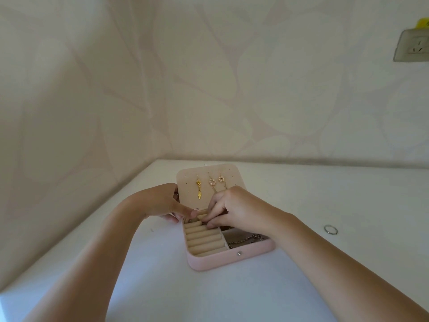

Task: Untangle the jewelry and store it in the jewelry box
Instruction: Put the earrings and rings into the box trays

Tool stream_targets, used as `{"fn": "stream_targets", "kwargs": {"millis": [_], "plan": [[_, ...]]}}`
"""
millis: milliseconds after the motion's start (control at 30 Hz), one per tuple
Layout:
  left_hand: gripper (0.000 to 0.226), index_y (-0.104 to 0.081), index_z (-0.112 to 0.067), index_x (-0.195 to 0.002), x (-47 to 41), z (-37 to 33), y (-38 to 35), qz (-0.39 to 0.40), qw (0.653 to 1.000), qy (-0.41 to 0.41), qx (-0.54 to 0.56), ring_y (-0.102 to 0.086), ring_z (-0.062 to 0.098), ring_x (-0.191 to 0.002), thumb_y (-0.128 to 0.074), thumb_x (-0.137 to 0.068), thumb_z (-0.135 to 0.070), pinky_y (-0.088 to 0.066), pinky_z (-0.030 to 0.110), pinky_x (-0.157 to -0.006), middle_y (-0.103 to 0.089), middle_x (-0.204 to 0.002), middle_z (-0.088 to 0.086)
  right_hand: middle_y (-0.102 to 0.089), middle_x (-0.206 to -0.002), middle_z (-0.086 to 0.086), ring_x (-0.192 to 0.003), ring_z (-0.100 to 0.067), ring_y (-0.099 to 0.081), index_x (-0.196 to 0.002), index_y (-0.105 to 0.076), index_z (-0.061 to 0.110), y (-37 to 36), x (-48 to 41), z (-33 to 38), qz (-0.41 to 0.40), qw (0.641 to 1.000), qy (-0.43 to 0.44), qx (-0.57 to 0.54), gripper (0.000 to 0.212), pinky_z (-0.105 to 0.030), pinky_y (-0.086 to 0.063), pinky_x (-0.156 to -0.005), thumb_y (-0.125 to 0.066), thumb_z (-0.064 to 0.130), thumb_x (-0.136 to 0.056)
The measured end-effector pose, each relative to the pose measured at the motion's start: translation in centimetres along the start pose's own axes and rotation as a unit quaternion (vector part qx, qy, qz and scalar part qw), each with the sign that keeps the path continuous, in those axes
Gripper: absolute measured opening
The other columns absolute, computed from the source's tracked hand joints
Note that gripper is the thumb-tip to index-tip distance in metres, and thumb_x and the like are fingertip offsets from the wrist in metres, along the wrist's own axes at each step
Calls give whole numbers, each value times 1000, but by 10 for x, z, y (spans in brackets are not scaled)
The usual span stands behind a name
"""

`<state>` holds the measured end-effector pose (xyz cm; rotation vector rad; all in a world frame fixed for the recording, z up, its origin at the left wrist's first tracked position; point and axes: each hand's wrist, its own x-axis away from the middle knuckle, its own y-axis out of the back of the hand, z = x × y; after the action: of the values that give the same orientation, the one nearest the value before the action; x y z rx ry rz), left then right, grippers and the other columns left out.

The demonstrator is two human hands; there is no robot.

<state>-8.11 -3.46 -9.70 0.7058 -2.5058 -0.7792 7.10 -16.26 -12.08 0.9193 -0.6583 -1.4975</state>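
Observation:
A pink jewelry box (229,259) lies open on the white table. Its raised lid (185,184) carries a gold leaf earring (199,188) and two pearl flower earrings (216,180). Beige ring rolls (204,238) fill the left half of the box. A dark bead chain (246,241) lies in the right front compartment. My left hand (160,202) grips the box at its left hinge corner, forefinger stretched over the rolls. My right hand (234,210) presses its fingertips into the back ring rolls, pinched on something small that the fingers hide.
A silver ring (330,229) lies on the table to the right of the box. The table meets patterned walls at the back and left. A wall socket (412,45) sits at the upper right.

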Motion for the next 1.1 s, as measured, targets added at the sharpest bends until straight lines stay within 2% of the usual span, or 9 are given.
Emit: {"fn": "stream_targets", "kwargs": {"millis": [200,367,467,600,667,800,900,1000,1100], "plan": [[27,-61,-20,-93,2,-2,-1,2,1000,-1,2,-66,22,-97,-79,-73,-13,-53,37,-92,-68,-96,4,-70,-94,8,-88,-2,-62,-100,-76,21,12,7,-2,-37,998,-12,-48,19,-18,-45,-82,-74,21,-81],[23,-62,-21,-92,0,1,1,6,1000,-5,9,-67,13,-82,-77,-76,-16,-56,29,-84,-69,-85,-3,-70,-69,3,-62,-5,-61,-78,-75,21,63,26,-30,-103,983,-127,-80,6,-21,-48,-67,-75,15,-79],[18,-65,-22,-95,-5,4,0,7,1000,-4,19,-66,9,-74,-73,-80,-23,-56,26,-76,-72,-79,-5,-64,-58,4,-53,-7,-57,-66,-71,22,82,39,-57,-60,972,-227,5,16,-23,-46,-61,-77,8,-73],[11,-64,-19,-96,-9,6,1,0,1000,1,30,-66,11,-71,-67,-86,-20,-56,25,-70,-73,-77,-5,-66,-70,2,-63,-13,-64,-72,-69,19,86,49,-68,77,940,-332,31,17,-28,-56,-73,-84,11,-67],[11,-65,-18,-98,-9,7,2,1,1000,1,28,-66,11,-70,-65,-87,-18,-55,23,-66,-73,-82,-2,-68,-78,1,-69,-16,-67,-74,-70,20,83,48,-67,126,928,-349,37,23,-35,-57,-80,-88,16,-61],[13,-64,-17,-100,-9,7,2,2,1000,1,26,-66,11,-72,-65,-88,-17,-56,23,-67,-73,-93,4,-67,-81,-5,-70,-17,-64,-74,-68,17,76,41,-62,155,928,-335,50,18,-20,-54,-67,-82,8,-69],[12,-64,-17,-99,-8,6,1,5,1000,-1,27,-65,11,-70,-66,-87,-16,-56,24,-69,-72,-86,1,-66,-66,1,-58,-10,-61,-70,-67,16,74,40,-59,153,925,-340,67,17,-16,-51,-59,-82,7,-69],[17,-64,-18,-98,-6,6,3,16,999,-6,32,-66,12,-75,-70,-83,-13,-57,27,-75,-73,-85,-1,-64,-57,3,-49,-7,-60,-69,-67,15,73,39,-57,76,939,-326,73,17,-13,-46,-52,-82,6,-68],[23,-63,-18,-101,-3,5,4,24,999,-10,40,-66,14,-81,-73,-80,-13,-57,27,-78,-72,-95,4,-65,-55,0,-44,-5,-58,-70,-68,14,68,30,-51,-139,959,-246,18,16,-13,-44,-49,-80,4,-70]]}}
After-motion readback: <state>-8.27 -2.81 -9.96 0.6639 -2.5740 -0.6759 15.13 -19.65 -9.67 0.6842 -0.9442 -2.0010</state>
